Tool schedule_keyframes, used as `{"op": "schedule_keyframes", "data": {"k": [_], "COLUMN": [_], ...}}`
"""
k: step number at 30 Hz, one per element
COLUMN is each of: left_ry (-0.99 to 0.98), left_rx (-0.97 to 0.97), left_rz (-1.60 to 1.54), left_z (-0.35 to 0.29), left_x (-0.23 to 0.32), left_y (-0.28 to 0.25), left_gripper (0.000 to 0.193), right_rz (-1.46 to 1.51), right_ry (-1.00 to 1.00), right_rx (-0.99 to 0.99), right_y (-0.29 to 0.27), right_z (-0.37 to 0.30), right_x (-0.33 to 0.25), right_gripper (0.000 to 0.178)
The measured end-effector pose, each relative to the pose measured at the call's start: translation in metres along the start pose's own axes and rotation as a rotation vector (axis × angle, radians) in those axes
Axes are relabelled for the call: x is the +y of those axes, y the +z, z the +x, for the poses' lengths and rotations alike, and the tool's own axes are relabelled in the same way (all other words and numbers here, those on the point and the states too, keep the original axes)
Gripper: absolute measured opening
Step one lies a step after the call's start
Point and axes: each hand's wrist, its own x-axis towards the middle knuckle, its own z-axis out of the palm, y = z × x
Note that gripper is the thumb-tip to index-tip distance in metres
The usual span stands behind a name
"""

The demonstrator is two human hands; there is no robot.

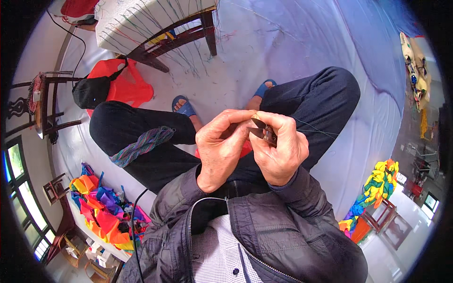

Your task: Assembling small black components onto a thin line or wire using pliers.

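My two hands meet in front of my lap. In my right hand (279,150) is a pair of small dark metal thread snips (269,134), its blades pointing left toward the other hand. The fingers of my left hand (221,145) are pinched together at the blade tips. Whatever they hold is too small to make out. A thin dark thread (317,130) runs from beside my right hand across my right thigh. A twisted skein of multicoloured thread (144,145) lies over my left thigh.
Ahead, a dark wooden chair or bench frame (165,45) stands by a white-covered surface (123,29) strung with loose threads. A red bag (137,87) and a black cap (92,92) lie ahead left. Heaps of bright cloth sit at left (101,207) and right (380,184).
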Motion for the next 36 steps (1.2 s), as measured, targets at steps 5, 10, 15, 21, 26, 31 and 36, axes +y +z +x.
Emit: {"op": "schedule_keyframes", "data": {"k": [5, 10, 15, 21, 26, 31, 36], "left_ry": [0.050, 0.115, 0.206, 0.300, 0.333, 0.359, 0.348], "left_rx": [0.002, 0.011, 0.005, 0.025, 0.035, 0.031, -0.036], "left_rz": [0.046, 0.125, 0.273, 0.438, 0.530, 0.585, 0.559], "left_z": [0.002, 0.003, 0.005, 0.008, 0.009, 0.009, 0.007], "left_x": [-0.002, 0.000, 0.000, 0.000, 0.002, 0.000, 0.005], "left_y": [0.000, 0.002, 0.002, 0.001, 0.001, 0.001, 0.003], "left_gripper": [0.019, 0.018, 0.018, 0.019, 0.019, 0.018, 0.017], "right_rz": [0.014, 0.054, 0.242, 0.452, 0.457, 0.472, 0.410], "right_ry": [0.057, 0.114, 0.372, 0.551, 0.577, 0.573, 0.489], "right_rx": [-0.015, -0.037, -0.062, -0.087, -0.127, -0.100, 0.040], "right_y": [-0.001, -0.002, -0.002, -0.001, -0.004, -0.010, -0.029], "right_z": [-0.001, -0.001, -0.004, -0.001, 0.001, 0.002, 0.006], "right_x": [-0.001, -0.001, 0.001, 0.004, 0.008, 0.013, 0.025], "right_gripper": [0.028, 0.021, 0.013, 0.009, 0.006, 0.004, 0.004]}}
